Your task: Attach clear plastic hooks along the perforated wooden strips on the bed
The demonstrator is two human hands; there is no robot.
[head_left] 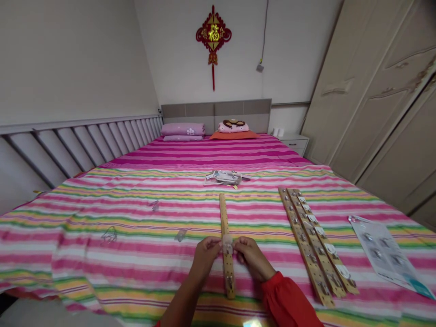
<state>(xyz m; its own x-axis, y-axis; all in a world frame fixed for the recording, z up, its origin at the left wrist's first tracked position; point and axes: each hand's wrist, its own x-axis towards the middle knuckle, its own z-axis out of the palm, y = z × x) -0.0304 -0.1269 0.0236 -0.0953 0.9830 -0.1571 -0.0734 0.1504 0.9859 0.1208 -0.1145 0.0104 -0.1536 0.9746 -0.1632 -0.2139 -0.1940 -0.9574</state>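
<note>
A narrow perforated tan strip lies lengthwise on the bed in front of me. Over its lower half, my left hand and my right hand meet from either side, fingers closed in a pinch. Between them is a small translucent piece, apparently clear plastic; its exact kind is too small to make out. A shiny metal fitting sits on the strip nearer to me. Right of my hands, several similar strips lie side by side, bearing metal fittings and some round white pieces.
A blister pack with metal pieces lies at the far right. Clear plastic packets lie beyond the strip. Small clear scraps and a thin wire-like bundle are on the left. Striped cloth covers the bed; a railing runs along its left.
</note>
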